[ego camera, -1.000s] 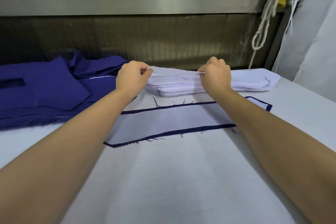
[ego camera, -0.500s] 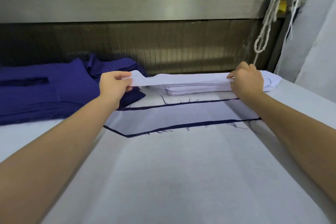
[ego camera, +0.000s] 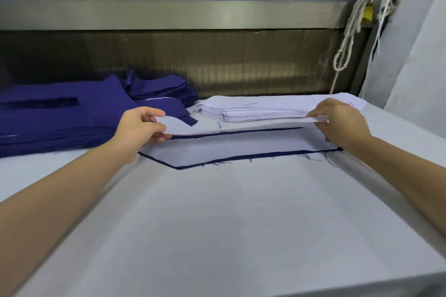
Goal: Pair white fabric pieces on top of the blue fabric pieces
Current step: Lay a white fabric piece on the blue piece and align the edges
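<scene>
1. Our left hand (ego camera: 142, 125) and right hand (ego camera: 337, 120) each pinch an end of one white piece (ego camera: 200, 128); it now hangs clear of the white stack (ego camera: 253, 109), nearer us than a second ago.
2. It hovers just above the blue-edged pair (ego camera: 229, 149) on the table (ego camera: 241, 224), not yet laid.

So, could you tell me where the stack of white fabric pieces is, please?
In the head view, the stack of white fabric pieces lies centre-right at the back, right of the blue fabric pile and behind the right hand.

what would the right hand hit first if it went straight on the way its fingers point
Probably the stack of white pieces, just left of the right hand; depth is unclear.
</scene>
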Available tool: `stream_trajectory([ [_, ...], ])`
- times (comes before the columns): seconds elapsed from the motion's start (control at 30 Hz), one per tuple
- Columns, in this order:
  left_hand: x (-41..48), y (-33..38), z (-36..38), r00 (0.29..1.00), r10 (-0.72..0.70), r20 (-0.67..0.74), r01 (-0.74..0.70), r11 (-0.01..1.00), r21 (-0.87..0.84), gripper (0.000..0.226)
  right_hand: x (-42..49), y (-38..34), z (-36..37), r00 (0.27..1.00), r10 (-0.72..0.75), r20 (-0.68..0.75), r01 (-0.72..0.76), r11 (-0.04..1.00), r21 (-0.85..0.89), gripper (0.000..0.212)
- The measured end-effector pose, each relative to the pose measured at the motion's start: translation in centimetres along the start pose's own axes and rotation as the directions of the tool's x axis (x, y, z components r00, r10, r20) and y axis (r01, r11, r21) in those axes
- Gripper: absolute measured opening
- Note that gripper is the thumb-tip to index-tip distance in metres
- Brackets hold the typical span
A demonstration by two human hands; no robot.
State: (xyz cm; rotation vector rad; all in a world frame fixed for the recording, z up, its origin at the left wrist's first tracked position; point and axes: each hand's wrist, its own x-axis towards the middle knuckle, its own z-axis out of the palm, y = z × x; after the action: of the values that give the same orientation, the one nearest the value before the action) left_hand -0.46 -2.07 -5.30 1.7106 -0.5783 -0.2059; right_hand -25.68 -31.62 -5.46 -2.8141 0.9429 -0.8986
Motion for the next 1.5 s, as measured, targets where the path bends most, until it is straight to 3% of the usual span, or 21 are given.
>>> stream_trajectory([
  [0.1,-0.3,-0.4,-0.1,1.0,-0.016,-0.021,0.017,0.999,0.038,0.011,-0.5,0.6,0.3,1.0,-0.003,-0.018,0.004,0.998,0.057,0.032],
  [0.3,0.0,-1.0,-0.2,0.998,0.021,-0.054,-0.011,0.984,0.179,0.011,-0.6,1.7,0.5,0.997,-0.063,-0.051,0.073,0.969,0.236,0.038],
  [0.4,0.2,-1.0,-0.2,0.998,0.042,-0.042,-0.032,0.973,0.228,0.008,-0.6,1.8,0.6,0.999,0.04,-0.002,-0.037,0.939,0.342,0.046],
  [0.5,0.3,-1.0,-0.2,0.996,0.079,-0.03,-0.067,0.956,0.287,0.01,-0.6,1.9,0.5,0.987,0.15,0.062,-0.161,0.841,0.516,0.048],
  [0.6,0.3,-0.8,-0.1,0.994,0.107,-0.004,-0.1,0.944,0.315,0.018,-0.6,1.9,0.6,0.983,0.16,0.093,-0.184,0.775,0.605,0.038],
  [0.7,0.1,-0.6,-0.2,0.993,0.112,0.041,-0.119,0.941,0.316,0.028,-0.6,1.8,0.8,0.983,0.156,0.097,-0.184,0.831,0.525,0.026],
  [0.83,-0.5,-0.1,-0.7,0.993,0.082,0.09,-0.105,0.95,0.295,0.035,-0.6,1.9,0.9,0.988,0.111,0.11,-0.147,0.894,0.423,0.035],
  [1.13,-1.5,0.8,-3.0,0.984,0.068,0.164,-0.102,0.971,0.214,0.034,-0.7,2.0,0.6,0.996,0.083,0.021,-0.084,0.912,0.4,0.041],
  [1.33,-1.9,0.8,-3.1,0.95,0.006,0.313,-0.137,0.907,0.399,0.036,-1.0,2.1,0.7,0.991,0.058,0.124,-0.104,0.906,0.409,0.041],
  [1.5,-2.2,0.6,-2.8,0.936,0.01,0.351,-0.199,0.839,0.506,0.028,-1.0,2.1,0.6,0.985,0.058,0.163,-0.122,0.902,0.414,0.033],
])
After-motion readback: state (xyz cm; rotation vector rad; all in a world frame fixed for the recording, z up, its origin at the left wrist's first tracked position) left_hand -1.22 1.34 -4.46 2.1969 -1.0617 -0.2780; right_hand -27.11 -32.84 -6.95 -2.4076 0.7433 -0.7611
